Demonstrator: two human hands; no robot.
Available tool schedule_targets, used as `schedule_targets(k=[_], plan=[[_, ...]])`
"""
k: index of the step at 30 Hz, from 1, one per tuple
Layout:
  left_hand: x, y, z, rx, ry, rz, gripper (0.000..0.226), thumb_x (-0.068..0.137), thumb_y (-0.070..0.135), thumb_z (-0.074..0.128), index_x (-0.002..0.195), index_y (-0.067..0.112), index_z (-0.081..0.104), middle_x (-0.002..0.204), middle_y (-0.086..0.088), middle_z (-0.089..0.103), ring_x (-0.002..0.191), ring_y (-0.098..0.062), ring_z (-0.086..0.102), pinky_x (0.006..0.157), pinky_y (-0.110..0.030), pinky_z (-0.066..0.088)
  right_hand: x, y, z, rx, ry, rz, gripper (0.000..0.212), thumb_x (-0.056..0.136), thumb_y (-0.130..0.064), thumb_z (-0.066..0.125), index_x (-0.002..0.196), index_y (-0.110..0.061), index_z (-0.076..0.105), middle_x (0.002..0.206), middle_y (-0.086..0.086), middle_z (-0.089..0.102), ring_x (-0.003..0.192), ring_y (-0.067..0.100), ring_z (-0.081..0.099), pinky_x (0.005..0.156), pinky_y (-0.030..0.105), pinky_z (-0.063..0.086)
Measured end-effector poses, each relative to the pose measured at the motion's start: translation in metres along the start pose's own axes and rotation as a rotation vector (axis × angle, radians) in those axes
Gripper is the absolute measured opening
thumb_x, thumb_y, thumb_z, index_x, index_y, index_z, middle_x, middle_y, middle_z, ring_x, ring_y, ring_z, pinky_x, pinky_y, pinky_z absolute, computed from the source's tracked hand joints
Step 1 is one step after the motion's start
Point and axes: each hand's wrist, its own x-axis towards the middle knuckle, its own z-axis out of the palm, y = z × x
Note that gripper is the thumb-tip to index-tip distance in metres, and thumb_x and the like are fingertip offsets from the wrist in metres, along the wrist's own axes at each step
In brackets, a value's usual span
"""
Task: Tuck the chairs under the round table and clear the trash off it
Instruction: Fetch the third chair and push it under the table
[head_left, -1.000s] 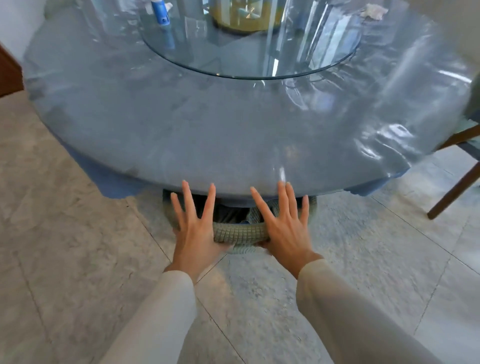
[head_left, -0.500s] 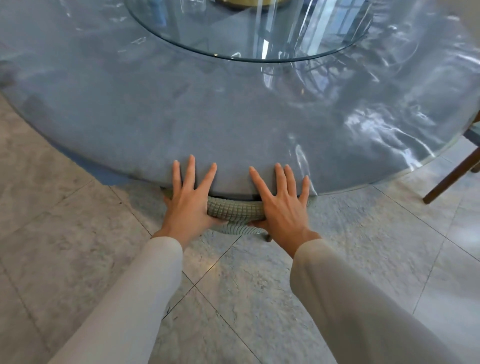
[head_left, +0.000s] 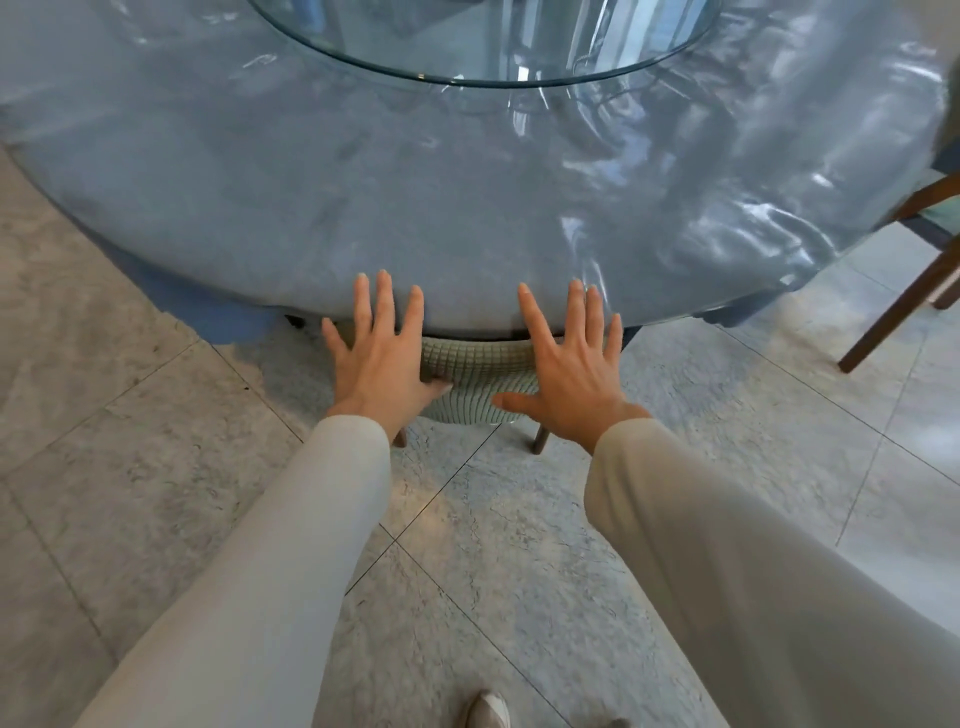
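Note:
A grey-green quilted chair (head_left: 480, 382) is pushed in under the near edge of the round table (head_left: 322, 208); only its curved back and two dark legs show. My left hand (head_left: 382, 353) lies flat on the left end of the chair back with fingers spread. My right hand (head_left: 569, 364) presses the right end the same way, thumb out along the fabric. The fingertips of both hands overlap the table rim. A clear plastic cover lies over the grey-blue tabletop. No trash is in view.
A round glass turntable (head_left: 483, 41) sits at the table's middle. Another chair with dark wooden legs (head_left: 904, 301) stands out from the table at the right. The floor is grey marble tile. The toe of a shoe (head_left: 488, 709) shows at the bottom.
The chair has slid further under the table with both hands on its back. The view has moved closer, and the items on the turntable have dropped out of view.

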Motion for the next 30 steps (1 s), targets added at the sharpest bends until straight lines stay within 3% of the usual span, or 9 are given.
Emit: schedule_targets(k=[5, 10, 19, 30], plan=[[-0.024, 0.028, -0.030, 0.095, 0.047, 0.103, 0.097, 0.092, 0.073, 0.043, 0.162, 0.019, 0.003, 0.170, -0.011, -0.010, 0.155, -0.032, -0.017, 0.120, -0.066, 0.004, -0.043, 0.044, -0.033, -0.076, 0.010, 0.013, 0.114, 0.076, -0.086, 0.045, 0.153, -0.034, -0.021, 0.161, 0.023, -0.018, 0.148, 0.042, -0.018, 0.117, 0.066, 0.001], [-0.038, 0.096, -0.090, 0.076, 0.106, 0.212, 0.091, 0.096, 0.071, 0.033, 0.162, 0.017, 0.002, 0.169, -0.011, -0.013, 0.154, -0.031, -0.019, 0.124, -0.058, 0.003, -0.091, 0.110, -0.103, -0.094, 0.112, 0.148, 0.103, 0.080, -0.088, 0.033, 0.153, -0.038, -0.019, 0.162, 0.021, -0.017, 0.149, 0.040, -0.016, 0.118, 0.064, -0.001], [-0.069, 0.306, -0.206, 0.072, 0.202, 0.413, 0.092, 0.096, 0.073, 0.028, 0.161, 0.021, -0.011, 0.166, -0.008, -0.026, 0.151, -0.033, -0.028, 0.123, -0.061, -0.004, -0.193, 0.260, -0.252, -0.133, 0.335, 0.402, 0.093, 0.083, -0.089, 0.018, 0.153, -0.040, -0.019, 0.163, 0.012, -0.021, 0.150, 0.036, -0.017, 0.118, 0.063, -0.005], [-0.141, 0.555, -0.274, 0.061, 0.293, 0.647, 0.095, 0.093, 0.075, 0.027, 0.161, 0.023, -0.013, 0.165, -0.009, -0.029, 0.152, -0.035, -0.024, 0.122, -0.063, 0.001, -0.347, 0.434, -0.360, -0.180, 0.420, 0.678, 0.090, 0.085, -0.085, 0.019, 0.154, -0.039, -0.014, 0.163, 0.016, -0.019, 0.150, 0.039, -0.015, 0.117, 0.065, -0.003]])
